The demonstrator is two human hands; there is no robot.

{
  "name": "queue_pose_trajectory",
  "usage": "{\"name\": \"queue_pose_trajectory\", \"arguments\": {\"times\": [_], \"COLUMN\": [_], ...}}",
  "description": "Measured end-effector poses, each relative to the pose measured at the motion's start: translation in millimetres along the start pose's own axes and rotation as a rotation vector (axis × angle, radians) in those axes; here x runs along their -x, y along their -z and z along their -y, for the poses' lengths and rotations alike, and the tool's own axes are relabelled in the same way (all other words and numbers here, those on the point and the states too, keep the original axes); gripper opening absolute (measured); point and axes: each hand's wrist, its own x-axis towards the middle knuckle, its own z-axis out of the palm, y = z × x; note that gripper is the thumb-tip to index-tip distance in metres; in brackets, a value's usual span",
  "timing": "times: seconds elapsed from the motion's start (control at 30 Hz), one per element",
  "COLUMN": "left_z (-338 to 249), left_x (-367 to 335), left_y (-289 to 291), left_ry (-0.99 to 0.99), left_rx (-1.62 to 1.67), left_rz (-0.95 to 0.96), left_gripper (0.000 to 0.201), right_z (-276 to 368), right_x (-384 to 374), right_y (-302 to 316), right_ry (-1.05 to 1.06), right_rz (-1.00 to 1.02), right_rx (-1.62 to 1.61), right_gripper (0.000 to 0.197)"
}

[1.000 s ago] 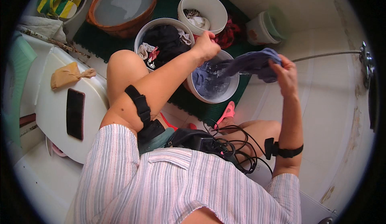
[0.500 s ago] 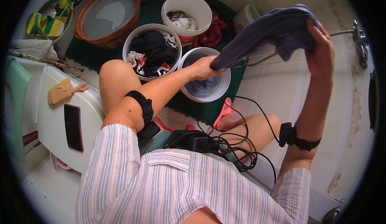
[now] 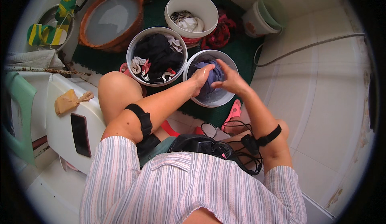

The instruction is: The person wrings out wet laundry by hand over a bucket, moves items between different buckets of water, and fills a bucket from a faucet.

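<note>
- Blue-violet cloth point(image 3: 216, 74): crumpled in loose folds, lying inside the white bucket point(image 3: 219, 103); it looks wet, though part of it is covered from view and its full outline cannot be told.
- White bucket: round, open-topped, upright on the dark green mat point(image 3: 246, 69), its pale inner wall showing around the cloth.

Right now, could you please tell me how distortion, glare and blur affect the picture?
Head view: black corners, and seams in the tiles bow near the right rim; head view: a pale reflection on the water in the tub; head view: the right hand looks slightly blurred, the phone clearer.
</note>
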Motion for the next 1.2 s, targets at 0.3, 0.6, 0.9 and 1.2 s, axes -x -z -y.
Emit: {"name": "queue_pose_trajectory", "arguments": {"times": [0.3, 0.6, 0.9, 1.2], "left_z": [-26, -87, -112, -110], "left_x": [43, 96, 95, 49], "left_y": [-8, 15, -16, -4], "left_ry": [-0.745, -0.737, -0.759, -1.009], "left_rx": [-0.847, -0.401, -0.581, -0.775], "left_rz": [-0.285, -0.218, -0.130, -0.244], "left_gripper": [0.051, 0.041, 0.023, 0.030], "right_z": [-59, -28, -17, 72], "right_x": [-18, -25, -16, 27], "right_y": [-94, -97, -3, 99], "right_ry": [0.047, -0.061, 0.092, 0.048], "right_rz": [-0.088, 0.389, 0.395, 0.287], "right_rx": [0.207, 0.534, 0.374, -0.009], "right_gripper": [0.054, 0.061, 0.055, 0.053]}}
